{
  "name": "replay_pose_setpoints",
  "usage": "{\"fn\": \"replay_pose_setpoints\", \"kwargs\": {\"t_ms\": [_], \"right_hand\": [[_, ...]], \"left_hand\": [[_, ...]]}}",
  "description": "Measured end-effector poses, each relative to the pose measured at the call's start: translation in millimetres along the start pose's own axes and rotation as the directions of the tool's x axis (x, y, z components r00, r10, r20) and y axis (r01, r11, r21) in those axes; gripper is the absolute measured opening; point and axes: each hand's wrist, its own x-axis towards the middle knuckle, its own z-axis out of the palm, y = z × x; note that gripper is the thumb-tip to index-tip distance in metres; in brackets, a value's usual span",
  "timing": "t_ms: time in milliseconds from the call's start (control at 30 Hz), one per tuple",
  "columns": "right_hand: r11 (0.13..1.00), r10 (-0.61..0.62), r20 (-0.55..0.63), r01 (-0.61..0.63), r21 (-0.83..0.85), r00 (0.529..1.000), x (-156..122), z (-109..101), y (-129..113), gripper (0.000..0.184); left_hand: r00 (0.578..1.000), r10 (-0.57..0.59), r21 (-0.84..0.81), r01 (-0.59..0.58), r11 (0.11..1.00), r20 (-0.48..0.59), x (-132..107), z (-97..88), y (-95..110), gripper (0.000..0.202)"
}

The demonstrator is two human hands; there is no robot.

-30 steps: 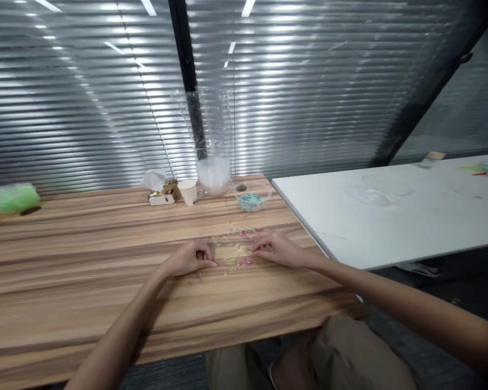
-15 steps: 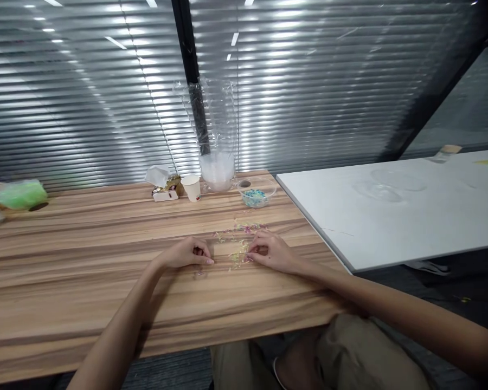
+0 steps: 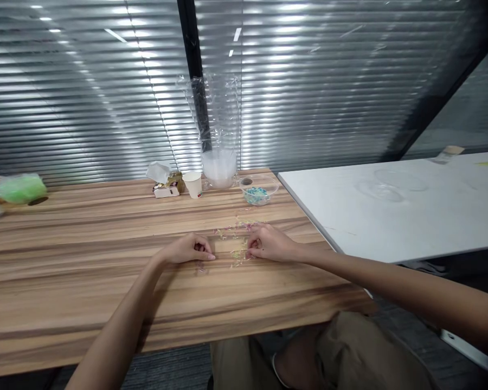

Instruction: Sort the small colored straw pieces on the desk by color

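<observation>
Tiny thin coloured pieces (image 3: 238,257), yellow, green and pink, lie scattered on the wooden table (image 3: 85,303) between my two hands. My right hand (image 3: 271,244) rests at the right edge of this scatter, thumb and fingertips pinched together. My left hand (image 3: 190,249) lies on the other side, its fingers curled and the thumb pressed to them; a small purplish cluster (image 3: 201,267) sits just below it. Anything in either pinch is too small to make out. More pinkish pieces (image 3: 248,226) form a loose band behind my right hand.
Behind the scatter stands a clear bowl (image 3: 258,192) with blue and teal pieces. Beside it are a bagged whitish tub (image 3: 220,169), a paper cup (image 3: 193,185) and a tissue box (image 3: 166,187). A green package (image 3: 18,188) lies far left; a white table (image 3: 350,216) adjoins right.
My right hand has moved slightly away from me, and its thumb and fingers are closer together. My left hand stays nearly in place. The view has shifted slightly.
</observation>
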Motion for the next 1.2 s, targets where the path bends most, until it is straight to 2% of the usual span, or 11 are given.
{"fn": "replay_pose_setpoints", "kwargs": {"t_ms": [167,267,333,433,533,700,867,967,1067,1133,1200], "right_hand": [[0.999,0.017,0.122,-0.010,-0.053,0.992,9,-4,0,0.012],[0.992,0.003,0.218,0.024,-0.121,0.976,13,-10,-3,0.015],[0.979,-0.023,0.238,0.070,-0.190,0.971,14,-12,-4,0.012],[0.960,-0.101,0.158,0.138,-0.245,0.982,16,-8,-9,0.009],[0.965,-0.178,0.048,0.184,-0.186,0.983,22,6,-20,0.013],[0.925,-0.366,-0.008,0.363,-0.110,0.931,35,40,-49,0.015],[0.903,-0.408,-0.073,0.391,-0.180,0.910,35,52,-60,0.020],[0.907,-0.388,-0.103,0.360,-0.216,0.916,30,42,-51,0.018],[0.935,-0.321,-0.200,0.276,-0.223,0.926,25,26,-25,0.017],[0.961,-0.241,-0.309,0.184,-0.204,0.920,22,17,-2,0.019],[0.986,-0.134,-0.436,0.073,-0.153,0.890,21,12,23,0.020]], "left_hand": [[1.000,0.008,-0.016,-0.008,1.000,-0.003,0,0.1,-3,0.035],[1.000,0.017,-0.045,-0.016,0.999,0.006,0,-0.3,0,0.036],[1.000,0.015,-0.068,-0.014,0.998,0.013,-1,-0.7,2,0.037],[1.000,-0.014,-0.139,0.013,0.990,-0.003,-2,-1.5,5,0.037],[0.997,-0.028,-0.166,0.017,0.986,-0.070,-4,-3.0,2,0.037],[0.977,-0.020,-0.123,-0.006,0.992,-0.214,-6,-7.0,-8,0.039],[0.941,-0.034,-0.095,0.002,0.995,-0.337,-1,-1.6,-10,0.039],[0.874,0.020,0.028,-0.008,1.000,-0.485,7,7.1,-8,0.033],[0.817,0.103,0.188,0.006,0.982,-0.568,13,14.2,-6,0.032],[0.802,0.147,0.276,0.023,0.961,-0.579,13,16.1,-6,0.035],[0.807,0.159,0.319,0.039,0.947,-0.569,11,16.1,-4,0.038]]}}
